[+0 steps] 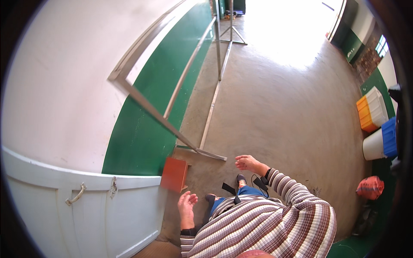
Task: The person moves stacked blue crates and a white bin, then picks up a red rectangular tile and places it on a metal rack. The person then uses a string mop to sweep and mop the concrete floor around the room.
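You held nothing, fingers loosely apart.
The rack (189,67), lengthwise upward, lay upper left of your nearer right hand (247,163).

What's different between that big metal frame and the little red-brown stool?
The metal frame is silvery grey; the stool is red-brown. The metal frame is made of open bars, whereas the stool shows a solid flat panel. The metal frame is also much larger than the stool. Neither is held by the left hand or right hand.
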Demonstrator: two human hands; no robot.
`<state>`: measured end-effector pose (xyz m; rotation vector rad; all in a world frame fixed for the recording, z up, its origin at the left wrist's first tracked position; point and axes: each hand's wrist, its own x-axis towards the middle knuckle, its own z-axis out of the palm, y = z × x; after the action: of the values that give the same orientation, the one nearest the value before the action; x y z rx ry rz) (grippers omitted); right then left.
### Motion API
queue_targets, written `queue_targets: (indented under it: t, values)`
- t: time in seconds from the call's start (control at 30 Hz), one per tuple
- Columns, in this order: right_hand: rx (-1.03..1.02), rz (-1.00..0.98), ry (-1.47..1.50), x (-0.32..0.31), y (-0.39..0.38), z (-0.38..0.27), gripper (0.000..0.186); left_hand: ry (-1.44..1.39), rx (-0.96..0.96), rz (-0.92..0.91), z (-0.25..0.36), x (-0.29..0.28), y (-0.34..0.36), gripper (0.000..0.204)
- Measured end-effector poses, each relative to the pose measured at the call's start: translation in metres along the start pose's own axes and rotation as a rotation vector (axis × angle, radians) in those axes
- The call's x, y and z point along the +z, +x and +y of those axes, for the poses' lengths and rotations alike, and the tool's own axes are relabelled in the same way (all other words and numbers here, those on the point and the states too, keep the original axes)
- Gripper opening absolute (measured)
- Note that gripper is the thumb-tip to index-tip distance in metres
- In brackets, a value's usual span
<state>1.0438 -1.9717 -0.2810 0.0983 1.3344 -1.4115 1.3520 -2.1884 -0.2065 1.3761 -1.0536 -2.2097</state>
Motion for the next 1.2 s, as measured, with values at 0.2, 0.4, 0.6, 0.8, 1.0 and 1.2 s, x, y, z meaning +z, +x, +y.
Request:
queue_targets:
  t: [0.2,0.4,0.6,0.8,1.0,1.2]
  values:
    - [-0.169,0.245,0.184,-0.091,-0.057,-0.006,0.037,0.108,-0.033,-0.175,0.005,0.076,0.011,0.023]
    - [-0.364,0.567,0.47,-0.129,-0.151,0.057,0.034,0.388,-0.115,-0.561,0.005,0.164,0.044,0.023]
    - [-0.429,0.906,0.801,-0.097,-0.252,0.175,0.029,0.807,-0.303,-1.008,-0.045,0.25,0.051,0.025]
    - [-0.516,1.156,1.128,-0.076,-0.317,0.28,0.028,0.963,-0.407,-1.296,-0.119,0.314,-0.008,0.027]
    - [-0.709,1.197,1.425,-0.1,-0.367,0.36,0.026,1.099,-0.447,-1.423,-0.201,0.358,-0.096,0.027]
    - [-0.689,1.32,1.375,-0.151,-0.447,0.416,0.022,1.182,-0.519,-1.45,-0.292,0.409,-0.181,0.024]
